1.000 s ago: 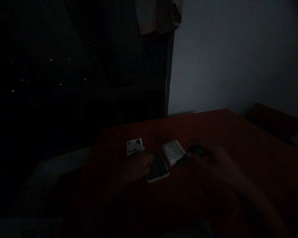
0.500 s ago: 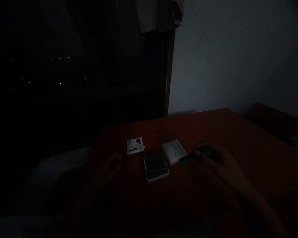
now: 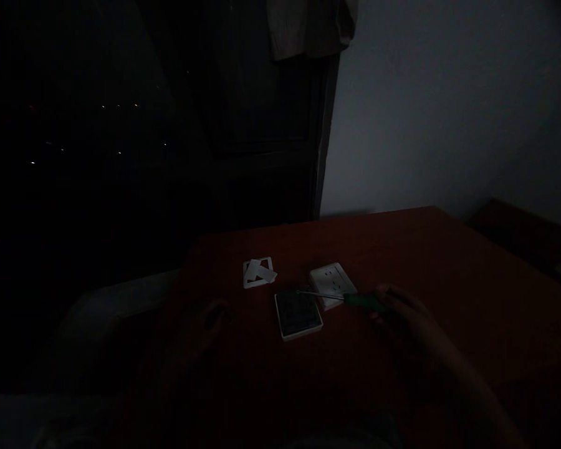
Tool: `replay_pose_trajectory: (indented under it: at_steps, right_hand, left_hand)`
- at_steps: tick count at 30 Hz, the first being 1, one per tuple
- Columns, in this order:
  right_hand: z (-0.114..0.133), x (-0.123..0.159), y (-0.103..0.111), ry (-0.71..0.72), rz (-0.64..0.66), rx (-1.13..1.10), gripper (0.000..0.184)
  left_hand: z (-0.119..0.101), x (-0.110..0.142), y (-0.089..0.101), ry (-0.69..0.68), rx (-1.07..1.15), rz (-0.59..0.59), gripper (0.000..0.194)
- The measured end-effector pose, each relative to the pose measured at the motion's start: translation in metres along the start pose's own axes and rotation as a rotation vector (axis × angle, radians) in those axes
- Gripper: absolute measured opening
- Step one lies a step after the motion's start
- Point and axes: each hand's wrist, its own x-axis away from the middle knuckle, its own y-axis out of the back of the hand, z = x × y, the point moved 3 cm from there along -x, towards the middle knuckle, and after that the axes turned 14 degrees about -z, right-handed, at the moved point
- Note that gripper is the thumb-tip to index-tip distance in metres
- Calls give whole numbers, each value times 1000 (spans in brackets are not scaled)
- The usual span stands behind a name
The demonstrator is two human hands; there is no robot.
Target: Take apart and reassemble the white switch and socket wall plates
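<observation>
My right hand [image 3: 399,305] is closed round the green handle of a screwdriver [image 3: 362,302]. Its thin shaft points left, crossing in front of a white wall socket [image 3: 330,282]. The tip appears over the far edge of a square switch or socket unit [image 3: 298,313], which lies with its dark side up and a white rim. Whether the tip touches it I cannot tell. Left of this unit, my left hand [image 3: 208,321] hovers low over the table, fingers curled in a dim pinch; anything between them is too dark to make out.
A white square frame [image 3: 245,282] lies farther back, with two white strips [image 3: 265,274] across it. Everything rests on a reddish-brown table [image 3: 378,243]. Behind it are a pale wall [image 3: 425,112], a dark window and a hanging cloth [image 3: 308,28]. The room is very dim.
The screwdriver's tip has moved from the middle of the dark unit to its far edge, and the shaft now lies flatter. The whole view has shifted slightly. My left hand keeps its curled pose.
</observation>
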Motion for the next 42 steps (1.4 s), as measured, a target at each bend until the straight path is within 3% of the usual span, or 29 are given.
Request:
replay_pose_trajectory:
  at_steps: [4, 8, 11, 14, 18, 22, 26, 36, 42]
  right_hand:
    - [-7, 0, 3, -25, -21, -18, 27]
    - [-12, 1, 0, -51, 108, 3, 29]
    - [-20, 2, -6, -102, 195, 29, 36]
    - [-24, 2, -11, -102, 180, 44, 37]
    - [-18, 10, -17, -69, 193, 103, 35]
    - [-12, 18, -22, -19, 228, 162, 34]
    - [-15, 22, -25, 0, 246, 175, 31]
    - [-25, 27, -38, -9, 323, 161, 36]
    - [-21, 27, -53, 260, 285, 465, 31]
  left_hand:
    - [-11, 1, 7, -39, -11, -50, 27]
    - [-28, 2, 3, -99, 16, -71, 26]
    - [-50, 5, -8, -171, 102, -54, 24]
    - [-80, 10, -19, -272, 198, -19, 23]
    - [-114, 14, -32, -334, 261, 48, 46]
    - [-134, 14, -45, -364, 287, 171, 64]
    - [-138, 13, -52, -418, 258, 171, 63]
    - [-143, 5, -49, -428, 143, 232, 84]
    - [-136, 2, -39, -361, 212, 165, 76]
